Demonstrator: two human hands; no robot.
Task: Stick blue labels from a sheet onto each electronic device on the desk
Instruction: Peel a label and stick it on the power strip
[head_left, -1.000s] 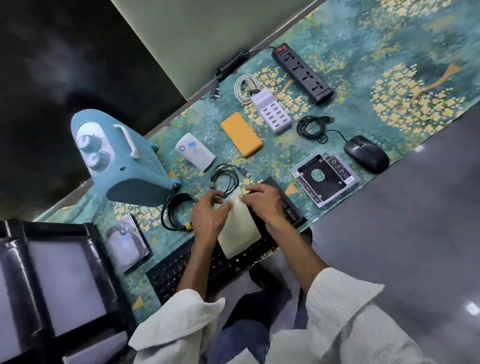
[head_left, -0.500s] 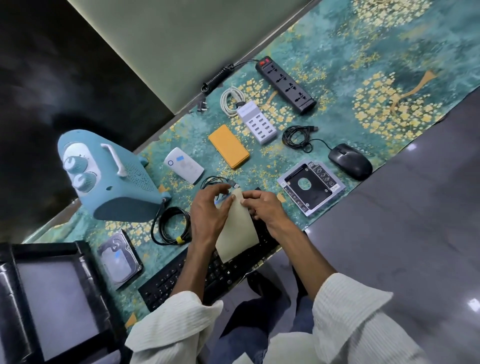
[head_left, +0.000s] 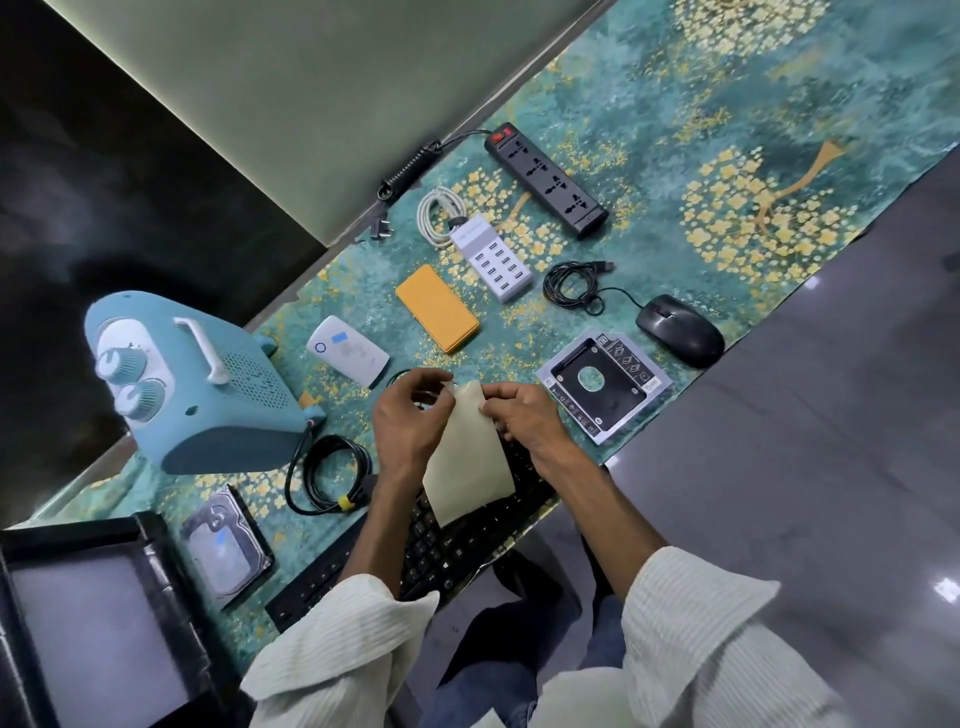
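Observation:
A beige label sheet (head_left: 467, 467) is held upright over the black keyboard (head_left: 441, 551), its plain back towards me. My left hand (head_left: 410, 426) pinches at the sheet's top left corner with curled fingers; any label between them is hidden. My right hand (head_left: 527, 423) pinches the sheet's upper right edge. Blue labels show on the white router (head_left: 347, 351) and the hard drive (head_left: 226, 545). I see no label on the orange power bank (head_left: 436, 307), white USB charger (head_left: 491, 257), power strip (head_left: 545, 179), mouse (head_left: 678, 330) or drive caddy (head_left: 602, 384).
A blue heater (head_left: 192, 384) stands at the left with its coiled black cord (head_left: 327, 475) beside it. A black-framed screen (head_left: 78, 623) fills the bottom left. The teal patterned cloth (head_left: 779, 130) covers the desk; its front edge runs diagonally past the mouse.
Both hands have lifted the sheet's top off the keyboard and brought it upright. The blue label seen at my left fingertips half a second ago is out of sight.

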